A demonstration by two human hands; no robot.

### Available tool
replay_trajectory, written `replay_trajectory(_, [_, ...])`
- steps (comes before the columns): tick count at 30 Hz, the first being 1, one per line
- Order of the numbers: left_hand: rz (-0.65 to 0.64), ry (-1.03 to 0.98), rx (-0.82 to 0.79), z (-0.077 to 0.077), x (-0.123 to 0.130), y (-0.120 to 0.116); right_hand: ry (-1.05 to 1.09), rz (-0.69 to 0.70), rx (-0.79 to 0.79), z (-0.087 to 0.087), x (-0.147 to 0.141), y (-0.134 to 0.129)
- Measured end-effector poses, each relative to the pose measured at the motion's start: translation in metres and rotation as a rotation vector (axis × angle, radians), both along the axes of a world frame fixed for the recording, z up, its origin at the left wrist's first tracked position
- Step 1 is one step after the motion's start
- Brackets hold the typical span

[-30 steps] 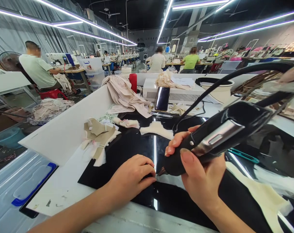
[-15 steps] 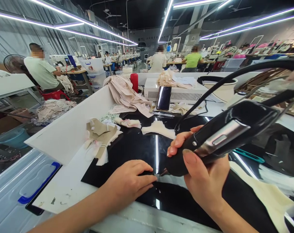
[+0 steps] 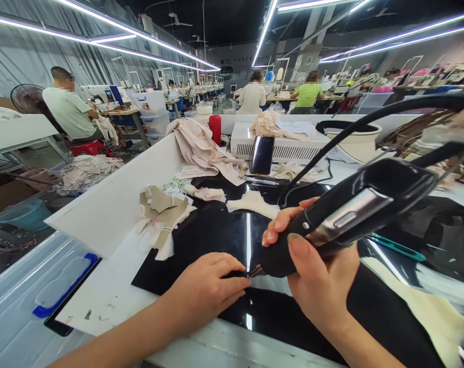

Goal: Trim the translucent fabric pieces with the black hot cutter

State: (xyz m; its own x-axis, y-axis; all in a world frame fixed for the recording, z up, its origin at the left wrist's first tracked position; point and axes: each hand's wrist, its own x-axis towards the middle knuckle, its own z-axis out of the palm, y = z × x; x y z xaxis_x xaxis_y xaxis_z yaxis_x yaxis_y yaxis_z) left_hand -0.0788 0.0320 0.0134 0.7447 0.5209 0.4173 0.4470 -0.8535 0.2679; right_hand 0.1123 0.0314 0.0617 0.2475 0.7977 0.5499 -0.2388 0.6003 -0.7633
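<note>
My right hand [image 3: 324, 281] is wrapped round a thick black corded hand tool [image 3: 331, 225] with a silver side panel. Its narrow metal tip [image 3: 256, 271] points down left, close to the fingertips of my left hand [image 3: 209, 281]. That left hand is palm down, its fingers drawn together at the left end of a pale translucent strip [image 3: 274, 283]. The strip lies on a glossy black sheet [image 3: 212, 230] and runs under the tool, which hides part of it. Just beyond the tool is a cream fabric piece [image 3: 252, 203].
Beige scraps [image 3: 165, 209] lie to the left, cream fabric [image 3: 416, 301] to the right. A teal-handled tool [image 3: 398, 248] is beside my right hand. A phone [image 3: 262, 155] leans on a white vented box [image 3: 293, 149]. A white side panel [image 3: 117, 204] borders the left. Co-workers sit beyond.
The tool's tip has come slightly left and closer to my left fingertips. The whole view has shifted a little; both hands keep their hold.
</note>
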Motion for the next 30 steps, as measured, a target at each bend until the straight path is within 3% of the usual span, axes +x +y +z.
replay_trajectory(10, [0.045,-0.117,-0.133,0.001,0.000,-0.001,0.024,-0.022,-0.028,0.004,0.002,-0.003])
replay_trajectory(17, [0.054,-0.094,-0.178,0.001,0.001,0.000,0.042,0.013,-0.033,0.002,-0.002,-0.010])
replay_trajectory(23, [0.019,-0.023,-0.127,0.002,-0.001,0.003,0.009,0.023,-0.040,0.003,-0.001,-0.011])
replay_trajectory(30, [-0.034,-0.007,-0.054,-0.001,-0.001,-0.001,-0.002,-0.090,-0.029,0.015,0.029,-0.012])
